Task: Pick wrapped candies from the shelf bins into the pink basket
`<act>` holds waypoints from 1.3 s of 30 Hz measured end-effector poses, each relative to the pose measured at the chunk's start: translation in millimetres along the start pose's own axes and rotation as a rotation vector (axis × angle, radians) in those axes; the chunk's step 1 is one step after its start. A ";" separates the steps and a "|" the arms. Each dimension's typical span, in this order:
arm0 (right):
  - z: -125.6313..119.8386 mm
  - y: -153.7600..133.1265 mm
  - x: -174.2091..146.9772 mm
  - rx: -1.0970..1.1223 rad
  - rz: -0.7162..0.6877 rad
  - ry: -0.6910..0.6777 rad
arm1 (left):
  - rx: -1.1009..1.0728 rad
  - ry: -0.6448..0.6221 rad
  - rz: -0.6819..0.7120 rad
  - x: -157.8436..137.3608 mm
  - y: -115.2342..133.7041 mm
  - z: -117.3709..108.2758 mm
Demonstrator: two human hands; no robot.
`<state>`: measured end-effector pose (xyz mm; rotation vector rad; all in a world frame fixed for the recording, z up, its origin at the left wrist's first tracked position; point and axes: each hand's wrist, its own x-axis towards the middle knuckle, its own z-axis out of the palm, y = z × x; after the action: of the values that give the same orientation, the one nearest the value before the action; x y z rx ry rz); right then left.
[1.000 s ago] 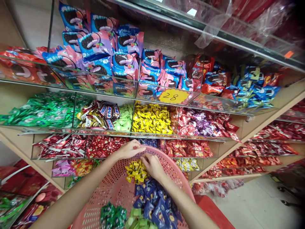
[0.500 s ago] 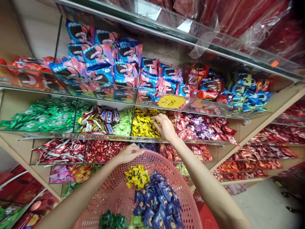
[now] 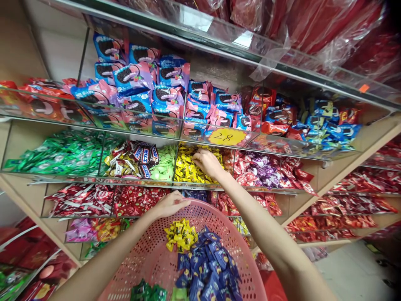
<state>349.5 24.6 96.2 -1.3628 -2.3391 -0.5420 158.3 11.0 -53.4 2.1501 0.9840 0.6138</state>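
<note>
My left hand (image 3: 173,203) has its fingers hooked over the rim of a pink perforated plastic basket (image 3: 140,255). Inside it lie yellow wrapped candies (image 3: 181,235), many dark blue wrapped candies (image 3: 208,267), dark green ones (image 3: 148,291) and a light green packet (image 3: 179,294). On the shelf above the basket, my right hand (image 3: 208,164) reaches into a compartment of yellow wrapped candies (image 3: 188,167). Its fingers are bent and drawn together, the tips down among the candies. How many it grasps cannot be made out.
Left of the yellow compartment are light green packets (image 3: 164,163), Snickers bars (image 3: 145,156) and green packets (image 3: 62,154). Red and purple candies (image 3: 263,167) lie to the right. A glass shelf edge with a yellow "28" tag (image 3: 227,136) overhangs my right hand. Cookie packs (image 3: 134,79) stack above.
My right hand has moved slightly left and its fingers have closed in deeper among the yellow candies. My left hand stays on the basket rim. The view has shifted a little.
</note>
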 end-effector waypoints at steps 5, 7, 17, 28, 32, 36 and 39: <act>-3.6 3.3 -7.5 0.051 0.000 0.032 | 0.004 0.011 -0.003 -0.6 -0.2 0.2; -7.6 5.6 -11.2 0.075 0.008 0.051 | 0.003 0.016 0.004 -0.8 1.0 0.0; -10.0 5.7 -53.8 0.691 0.404 0.404 | 0.051 0.064 -0.005 -6.3 19.9 -6.3; 2.9 -51.3 -100.5 1.891 0.942 0.540 | 0.292 0.100 -0.144 -6.6 24.1 -2.3; 3.1 -57.7 -108.7 1.953 0.951 0.540 | 0.343 0.086 -0.144 -5.5 20.9 1.1; 7.0 -57.4 -113.9 1.999 0.969 0.549 | 0.389 0.074 -0.149 -5.9 21.5 0.9; 12.6 -57.0 -116.5 2.020 0.970 0.547 | 0.421 0.066 -0.124 -6.3 22.0 0.4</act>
<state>351.1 -80.5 19.1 -0.7144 -0.5845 1.2280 165.0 -4.6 -38.1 2.4154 1.3703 0.4488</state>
